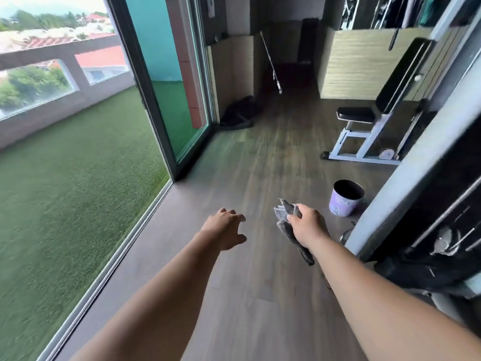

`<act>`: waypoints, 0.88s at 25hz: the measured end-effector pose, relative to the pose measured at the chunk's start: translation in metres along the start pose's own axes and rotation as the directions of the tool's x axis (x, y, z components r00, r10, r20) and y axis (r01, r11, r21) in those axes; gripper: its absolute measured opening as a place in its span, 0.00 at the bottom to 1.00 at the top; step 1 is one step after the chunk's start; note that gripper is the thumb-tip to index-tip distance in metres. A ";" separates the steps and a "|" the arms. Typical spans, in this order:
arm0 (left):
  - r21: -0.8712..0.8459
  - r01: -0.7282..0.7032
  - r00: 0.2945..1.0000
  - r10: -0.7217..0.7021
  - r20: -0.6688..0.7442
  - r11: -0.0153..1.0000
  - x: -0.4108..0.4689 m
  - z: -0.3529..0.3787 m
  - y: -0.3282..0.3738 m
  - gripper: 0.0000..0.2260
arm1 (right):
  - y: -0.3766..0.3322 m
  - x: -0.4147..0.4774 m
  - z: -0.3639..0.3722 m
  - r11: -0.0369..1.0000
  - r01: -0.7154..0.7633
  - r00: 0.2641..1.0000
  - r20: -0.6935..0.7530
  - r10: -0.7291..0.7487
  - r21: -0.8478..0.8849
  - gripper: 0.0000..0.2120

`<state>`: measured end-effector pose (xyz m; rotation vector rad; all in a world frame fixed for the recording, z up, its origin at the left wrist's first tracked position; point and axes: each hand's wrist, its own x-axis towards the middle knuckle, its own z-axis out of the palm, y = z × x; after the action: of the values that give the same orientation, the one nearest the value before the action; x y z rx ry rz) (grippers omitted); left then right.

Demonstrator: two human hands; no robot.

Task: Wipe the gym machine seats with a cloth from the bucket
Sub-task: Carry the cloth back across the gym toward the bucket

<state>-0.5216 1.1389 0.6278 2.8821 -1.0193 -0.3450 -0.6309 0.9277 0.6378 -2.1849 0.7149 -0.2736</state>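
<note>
Wood floor (260, 282) bears a dark-mouthed purple bucket (345, 203); right hand (308, 225) grips cloth (283, 216).

Bare left hand (225, 229), bare right hand (308, 224), both forearms bare.

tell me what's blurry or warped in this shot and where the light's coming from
Head view: the green artificial turf at left is smeared, probably motion blur; the dark sliding-door frame and light grey machine upright bow, a wide-angle effect; daylight comes through the glass at left, the far corner is dim; the right hand gripping the crumpled grey cloth is fairly sharp.
</note>
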 end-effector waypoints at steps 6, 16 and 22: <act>0.032 -0.105 0.994 0.104 0.025 0.994 0.185 -0.030 -0.026 0.28 | 0.001 0.170 0.020 0.995 -0.083 0.993 -0.079 0.088 0.060 0.07; 0.020 -0.206 0.978 0.205 0.039 0.978 0.490 -0.086 0.004 0.27 | 0.025 0.457 -0.027 0.988 -0.151 0.973 -0.175 0.154 0.029 0.09; 0.049 -0.370 0.928 0.367 0.065 0.928 0.685 -0.103 0.046 0.26 | 0.067 0.602 -0.051 0.962 -0.262 0.900 -0.341 0.274 0.082 0.14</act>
<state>-0.0088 0.6721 0.6056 2.6582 -1.5714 -0.3720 -0.1871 0.5136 0.5965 -1.9937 1.1889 -0.5340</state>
